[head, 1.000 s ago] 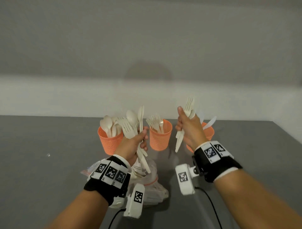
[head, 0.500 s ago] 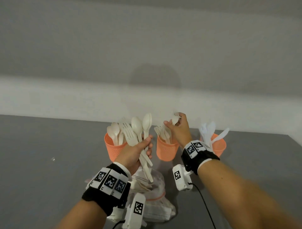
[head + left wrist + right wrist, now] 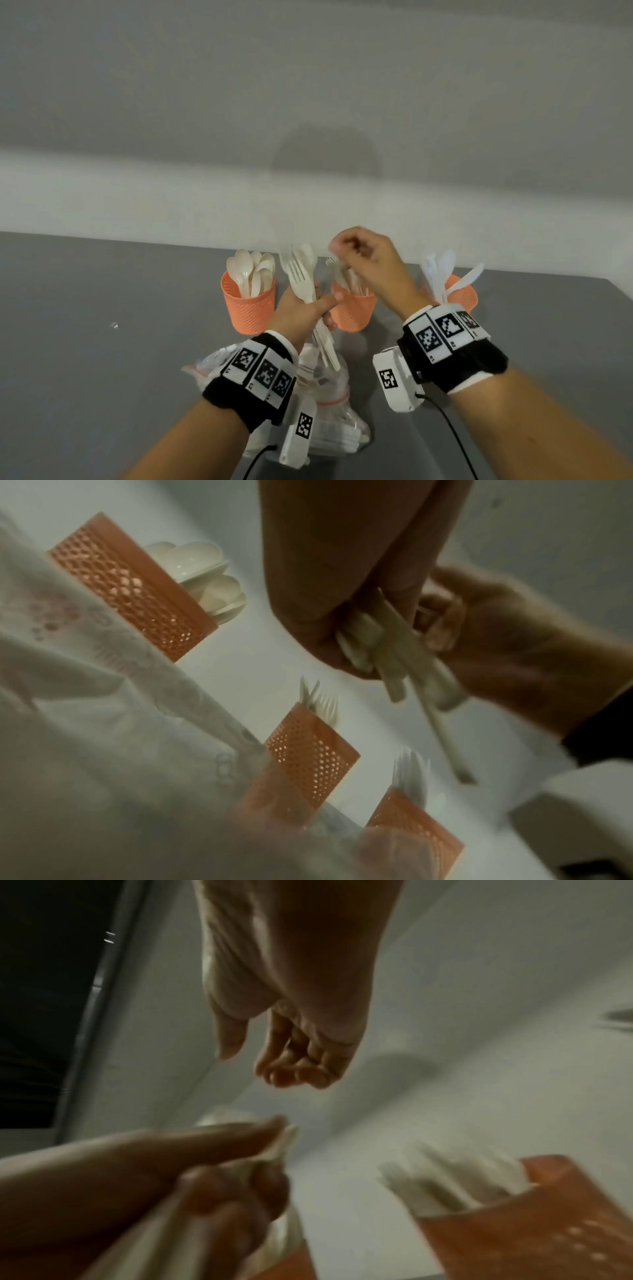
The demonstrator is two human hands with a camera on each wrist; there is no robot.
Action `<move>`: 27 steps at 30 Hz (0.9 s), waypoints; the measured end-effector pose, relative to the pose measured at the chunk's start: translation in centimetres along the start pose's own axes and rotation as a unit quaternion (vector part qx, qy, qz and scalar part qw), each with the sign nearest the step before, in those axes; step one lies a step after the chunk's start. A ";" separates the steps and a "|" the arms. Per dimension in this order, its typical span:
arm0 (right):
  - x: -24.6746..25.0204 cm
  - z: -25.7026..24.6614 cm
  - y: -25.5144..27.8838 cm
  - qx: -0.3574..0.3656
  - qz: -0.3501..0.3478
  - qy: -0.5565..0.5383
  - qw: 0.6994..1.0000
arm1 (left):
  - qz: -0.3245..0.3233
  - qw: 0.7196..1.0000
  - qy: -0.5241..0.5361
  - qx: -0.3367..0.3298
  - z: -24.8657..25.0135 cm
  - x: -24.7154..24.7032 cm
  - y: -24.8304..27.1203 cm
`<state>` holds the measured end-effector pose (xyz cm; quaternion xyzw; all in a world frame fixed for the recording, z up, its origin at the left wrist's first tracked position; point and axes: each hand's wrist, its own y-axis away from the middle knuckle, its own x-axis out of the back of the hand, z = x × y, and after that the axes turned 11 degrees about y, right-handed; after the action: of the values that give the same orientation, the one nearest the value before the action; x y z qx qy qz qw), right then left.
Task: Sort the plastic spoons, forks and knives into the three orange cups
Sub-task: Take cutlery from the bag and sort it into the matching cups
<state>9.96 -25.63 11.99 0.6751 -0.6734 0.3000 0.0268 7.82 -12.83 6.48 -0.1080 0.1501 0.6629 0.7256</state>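
Three orange mesh cups stand in a row: the left cup [image 3: 248,308] holds spoons, the middle cup [image 3: 354,313] forks, the right cup [image 3: 462,296] knives. My left hand [image 3: 322,305] grips a bundle of cutlery [image 3: 301,274], a fork and spoons upright, between the left and middle cups. My right hand [image 3: 356,250] hovers just above the middle cup's forks, blurred. In the right wrist view the right hand [image 3: 294,1066] has loosely curled fingers with nothing in them. The left wrist view shows the left hand [image 3: 369,642] wrapped round the handles of the bundle [image 3: 411,674].
A clear zip bag [image 3: 329,414] with more cutlery lies on the grey table [image 3: 102,342] under my left wrist. A pale wall runs close behind the cups. A black cable [image 3: 448,428] trails from the right wrist camera.
My right hand carried its forks left to the middle cup, let them go there, and has lifted away empty. My left hand kept its bundle, almost still.
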 end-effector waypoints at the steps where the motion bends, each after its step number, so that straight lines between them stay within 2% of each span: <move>1: -0.6 -0.7 0.6 0.004 -0.049 0.023 0.999 | 0.003 0.999 -0.025 -0.026 0.0 -0.3 0.0; 3: -1.9 -1.2 1.6 0.000 -0.105 0.104 0.989 | 0.014 0.995 -0.074 -0.070 0.1 -0.8 0.0; 6: -2.9 -0.7 2.0 -0.016 -0.098 0.160 0.982 | 0.014 0.991 -0.090 -0.095 0.1 -0.9 0.5; 10: -2.5 -0.2 2.2 -0.095 -0.070 0.064 0.991 | -0.017 0.993 -0.026 -0.113 -0.6 -0.2 0.9; 14: -2.2 -0.1 2.6 -0.168 -0.080 -0.059 0.981 | -0.033 0.997 -0.004 -0.072 -0.8 -0.4 1.0; 16: -1.9 0.1 2.6 -0.179 -0.079 -0.099 0.976 | -0.044 0.998 0.026 -0.035 -0.8 -0.5 1.1; 20: -1.0 0.4 2.3 -0.196 -0.015 -0.176 0.965 | -0.041 0.996 0.076 0.001 -0.2 -0.3 0.9; 23: 0.3 0.7 1.0 -0.162 0.040 -0.259 0.951 | -0.032 0.990 0.136 0.036 0.3 0.1 0.6; 25: 1.3 1.0 -0.3 -0.142 0.075 -0.248 0.955 | -0.044 0.983 0.168 0.059 0.6 0.6 0.6; 27: 2.1 1.5 -1.7 -0.117 0.121 -0.190 0.967 | -0.054 0.977 0.192 0.072 0.9 1.2 0.5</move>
<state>11.92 -27.97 12.29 0.6257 -0.7730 0.0862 -0.0594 7.49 -11.39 6.89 -0.1890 0.3277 0.5774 0.7235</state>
